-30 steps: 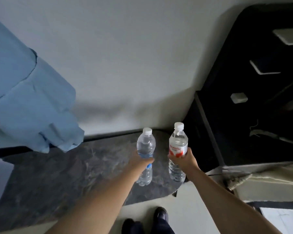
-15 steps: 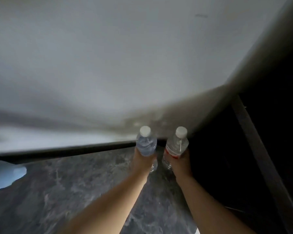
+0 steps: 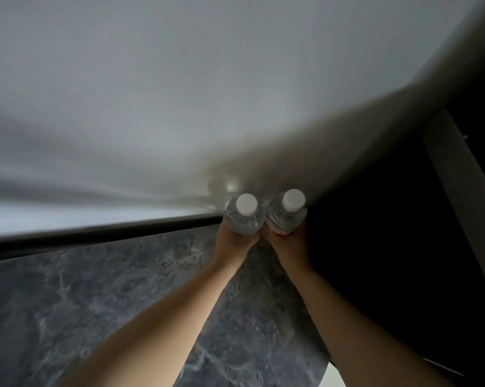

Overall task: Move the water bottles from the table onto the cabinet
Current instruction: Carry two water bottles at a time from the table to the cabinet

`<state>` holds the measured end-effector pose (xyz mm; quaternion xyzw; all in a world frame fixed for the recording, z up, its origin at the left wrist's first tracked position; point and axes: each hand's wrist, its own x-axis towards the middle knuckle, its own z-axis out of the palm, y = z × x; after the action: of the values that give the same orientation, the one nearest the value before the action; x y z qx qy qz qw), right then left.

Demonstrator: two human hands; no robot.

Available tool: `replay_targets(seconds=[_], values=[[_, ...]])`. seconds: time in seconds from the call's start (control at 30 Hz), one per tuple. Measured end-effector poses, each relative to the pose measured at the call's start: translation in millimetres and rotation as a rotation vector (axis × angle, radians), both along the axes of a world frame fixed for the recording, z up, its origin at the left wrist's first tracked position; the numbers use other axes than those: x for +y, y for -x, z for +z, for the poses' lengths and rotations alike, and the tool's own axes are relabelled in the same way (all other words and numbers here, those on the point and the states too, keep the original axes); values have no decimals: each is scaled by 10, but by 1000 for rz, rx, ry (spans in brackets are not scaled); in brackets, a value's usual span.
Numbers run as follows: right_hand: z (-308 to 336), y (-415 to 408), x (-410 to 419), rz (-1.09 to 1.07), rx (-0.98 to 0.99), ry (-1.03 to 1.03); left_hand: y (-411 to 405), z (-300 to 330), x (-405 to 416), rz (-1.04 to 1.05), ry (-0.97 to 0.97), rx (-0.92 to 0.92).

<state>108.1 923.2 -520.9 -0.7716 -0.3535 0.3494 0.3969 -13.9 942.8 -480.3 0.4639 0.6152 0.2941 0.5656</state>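
Both grips are closed, each around its own water bottle: the left hand wraps the lower body of the left bottle, and the right hand wraps the right bottle, which shows a strip of red label just above the fingers. From the head camera the two bottles stand upright and side by side, touching or nearly so, white caps up, held up in front of the pale wall. Whether their bases rest on anything cannot be told, since the hands hide them. Below the forearms lies the dark grey marbled desk, its far edge meeting a black strip along the wall. To the right stands the dark cabinet, mostly in shadow, just beside the right hand.
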Motion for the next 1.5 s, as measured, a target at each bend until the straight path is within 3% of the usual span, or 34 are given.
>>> replay_targets(seconds=[0.33, 0.57, 0.73, 0.87, 1.0, 1.27, 1.5], values=[[16, 4, -83, -30, 86, -9, 68, 135, -5, -78, 14, 129], [92, 24, -80, 0, 92, 43, 115, 89, -18, -111, -47, 38], [605, 96, -335, -53, 181, 120, 265, 421, -181, -79, 75, 87], [1121, 44, -595, -50, 120, 260, 478, 966, -345, -70, 127, 215], [1898, -19, -704, 89, -19, 284, 703, 1660, -557, -138, 38, 340], [3133, 235, -806, 637, -644, 258, 1098, 2666, -940, -466, -303, 794], [3579, 900, -1063, 1042, -945, 228, 1948, 3046, -1518, -417, -333, 1037]])
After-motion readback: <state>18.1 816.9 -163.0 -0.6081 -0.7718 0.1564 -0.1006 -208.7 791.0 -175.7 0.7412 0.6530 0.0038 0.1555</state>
